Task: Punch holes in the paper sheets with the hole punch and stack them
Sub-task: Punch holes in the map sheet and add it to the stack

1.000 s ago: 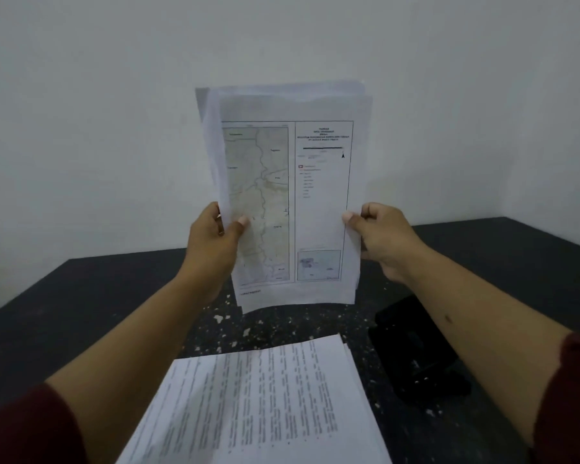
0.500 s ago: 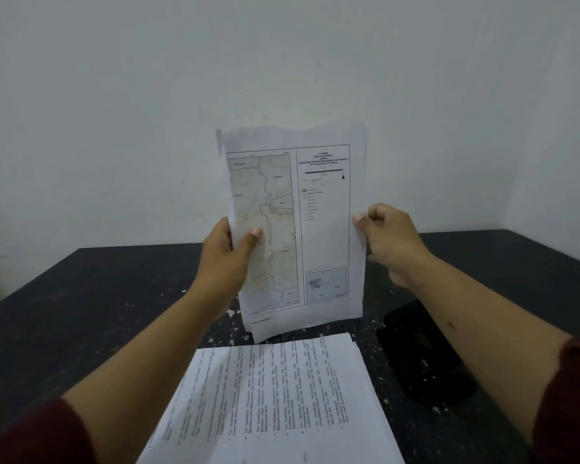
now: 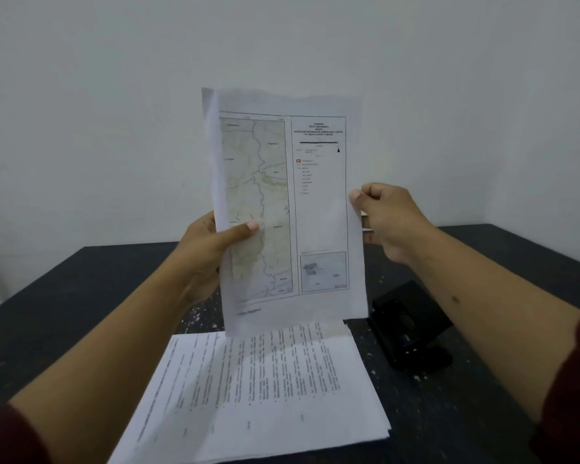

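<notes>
Both hands, left hand and right hand, grasp the map sheets upright with their fingers above the surface.

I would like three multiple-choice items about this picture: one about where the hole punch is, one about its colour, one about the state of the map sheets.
1. Where is the hole punch?
A. on the table, right of the flat text pages
B. on top of the text pages
C. in the left hand

2. What colour is the hole punch?
A. white
B. black
C. red

3. How are the map sheets?
A. lying flat on the table
B. held upright by both hands
C. crumpled into a ball

Key:
1 A: it stands on the dark table, beside the right edge of the text pages.
2 B: its body is black.
3 B: the left hand and right hand grip their side edges above the table.
</notes>
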